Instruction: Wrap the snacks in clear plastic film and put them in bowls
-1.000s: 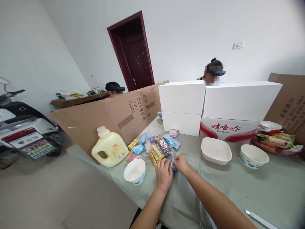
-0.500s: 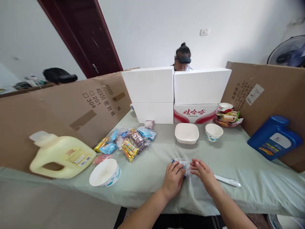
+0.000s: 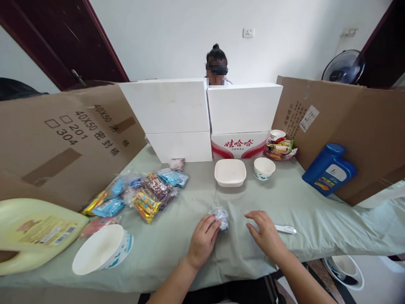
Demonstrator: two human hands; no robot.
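Note:
My left hand is closed on a small crinkled clear plastic packet with some blue and white in it, resting on the table's front middle. Its contents are too small to make out. To the right, my right hand is open just above the cloth, thumb and fingers apart, holding nothing. Beside that wrist lies a white plastic utensil, its left end hidden behind the hand. Beyond the hands stand a white rectangular tub and a paper bowl with a blue-green pattern.
Snack packets lie in a heap at left, near a large paper bowl and a yellow jug. White boxes and cardboard walls border the table. A blue bottle leans at right. A person sits behind the boxes.
My view has turned to the right. My right hand has drawn away from the packet, widening the gap, while my left hand keeps hold of it.

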